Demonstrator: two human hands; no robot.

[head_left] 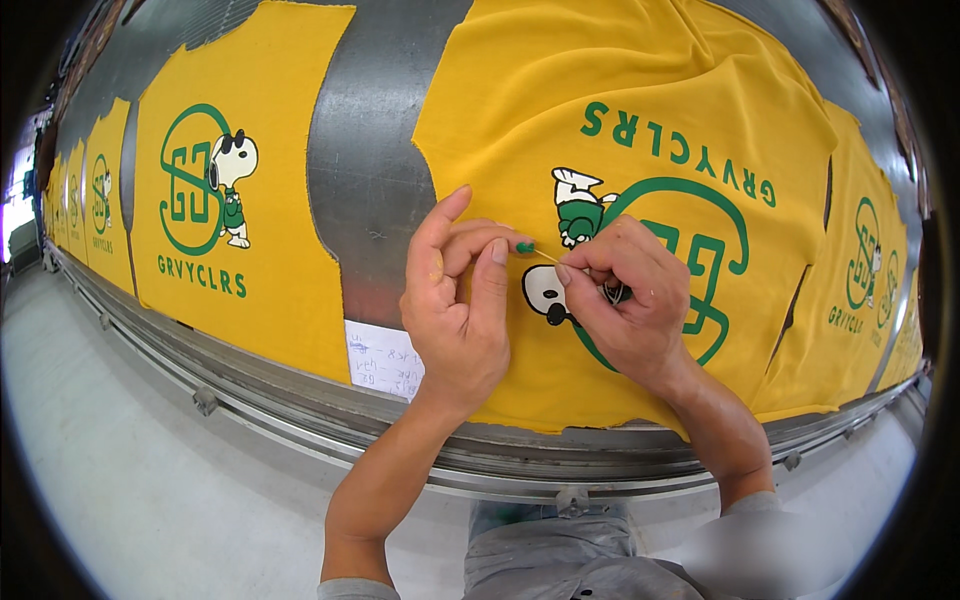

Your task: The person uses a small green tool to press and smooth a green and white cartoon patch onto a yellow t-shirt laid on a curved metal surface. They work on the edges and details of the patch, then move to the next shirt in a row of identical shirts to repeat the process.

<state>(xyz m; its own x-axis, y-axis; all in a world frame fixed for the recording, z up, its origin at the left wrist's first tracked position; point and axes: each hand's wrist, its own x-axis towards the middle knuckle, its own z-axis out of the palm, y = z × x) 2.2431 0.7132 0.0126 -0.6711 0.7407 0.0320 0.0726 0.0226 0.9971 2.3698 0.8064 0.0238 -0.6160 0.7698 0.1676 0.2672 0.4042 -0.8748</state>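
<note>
A long dark worktop is seen from above, its near edge running just below the hands. Toward its left end, a yellow panel, printed in green with letters and a cartoon dog, is laid flat. Right of that, a sheet of paper with handwriting is set at the near edge. Over a rumpled middle panel, whose print is upside down, the left hand is raised, fingers loosely bent and thumb spread from them. By its fingertips, a thin stick is held above the printed dog. The stick's long axis is slanted from the right hand leftward and toward the far edge, green tip foremost; whether a left fingertip is touched cannot be told. Its other end is pinched between thumb and finger of the right hand. Toward the worktop's right end, another printed panel is laid.
</note>
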